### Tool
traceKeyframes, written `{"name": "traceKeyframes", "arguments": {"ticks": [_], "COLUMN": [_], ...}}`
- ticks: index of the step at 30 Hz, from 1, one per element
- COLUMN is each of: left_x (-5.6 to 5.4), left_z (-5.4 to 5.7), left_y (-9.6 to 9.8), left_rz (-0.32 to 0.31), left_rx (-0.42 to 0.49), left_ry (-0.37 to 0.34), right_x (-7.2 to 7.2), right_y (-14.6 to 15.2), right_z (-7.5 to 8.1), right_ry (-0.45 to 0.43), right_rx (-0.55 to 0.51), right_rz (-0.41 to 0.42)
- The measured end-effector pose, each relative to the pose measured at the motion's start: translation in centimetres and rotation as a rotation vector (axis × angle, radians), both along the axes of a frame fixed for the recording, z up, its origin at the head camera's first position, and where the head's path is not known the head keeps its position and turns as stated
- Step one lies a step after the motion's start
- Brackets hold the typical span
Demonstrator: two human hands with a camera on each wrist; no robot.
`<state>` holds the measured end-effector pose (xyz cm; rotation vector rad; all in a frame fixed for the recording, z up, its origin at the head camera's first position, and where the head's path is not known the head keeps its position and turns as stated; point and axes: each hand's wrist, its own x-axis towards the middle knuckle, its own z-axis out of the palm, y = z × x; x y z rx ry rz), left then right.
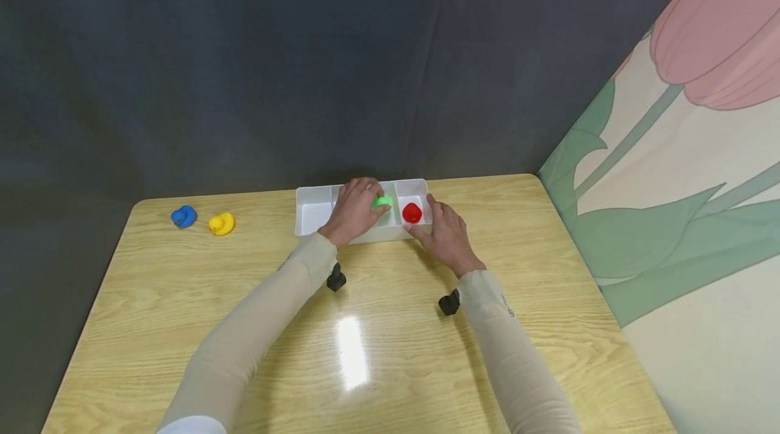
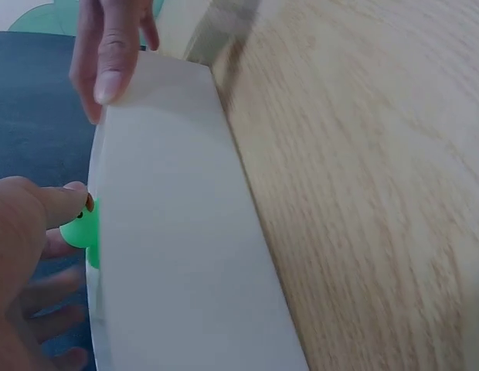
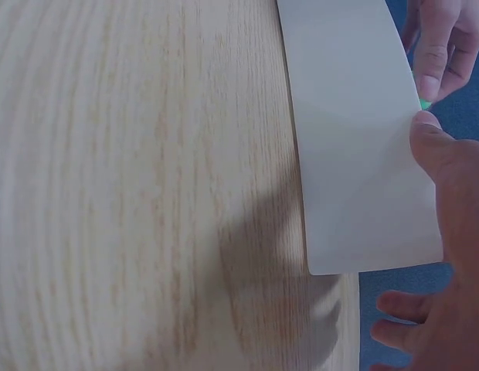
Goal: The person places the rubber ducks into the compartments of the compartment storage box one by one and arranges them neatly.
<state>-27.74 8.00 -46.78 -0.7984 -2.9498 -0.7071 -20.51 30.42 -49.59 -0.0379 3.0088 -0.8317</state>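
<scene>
A white divided tray [image 1: 382, 233] stands at the table's far edge. My left hand [image 1: 355, 212] reaches over its front wall and pinches a small green rubber duck [image 2: 81, 230] between thumb and forefinger, at the middle compartment. In the right compartment sits a red rubber duck [image 1: 412, 212]. At the tray's right front corner, my right hand [image 1: 447, 236] holds the tray, its thumb on the front rim and forefinger along the right end. Its other fingers [image 3: 402, 332] spread loosely past the end. From the left wrist, the front wall hides the green duck's lower part.
A blue duck [image 1: 184, 217] and a yellow duck [image 1: 222, 223] lie at the far left of the wooden table [image 1: 292, 366]. Behind the table hangs a dark curtain [image 1: 274, 68]. A tulip-patterned cloth [image 1: 676, 217] borders the right side.
</scene>
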Motion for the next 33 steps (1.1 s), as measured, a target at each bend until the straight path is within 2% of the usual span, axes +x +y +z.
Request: {"name": "traceKeyframes", "arguments": {"ticks": [10,21,29,33], "left_x": [-0.3,-0.8,-1.4,-1.7], "left_z": [-0.7,-0.7,-1.5,-1.4], "left_y": [-0.3,0.1,1.2,1.5], "left_rz": [0.054,0.048,0.11,0.13], "left_rx": [-0.051,-0.07,-0.092,-0.118], "left_ry": [0.032,0.044,-0.01,-0.036], "right_x": [0.0,0.0,0.0,-0.1], "right_y": [0.0,0.3,0.0,-0.2], "right_z": [0.1,0.3,-0.2,-0.2], "right_ry": [-0.011,-0.032,-0.038,-0.031], "right_rx": [0.008,-0.007,-0.025,-0.025], "right_rz": [-0.01,-0.02,-0.023,-0.022]}}
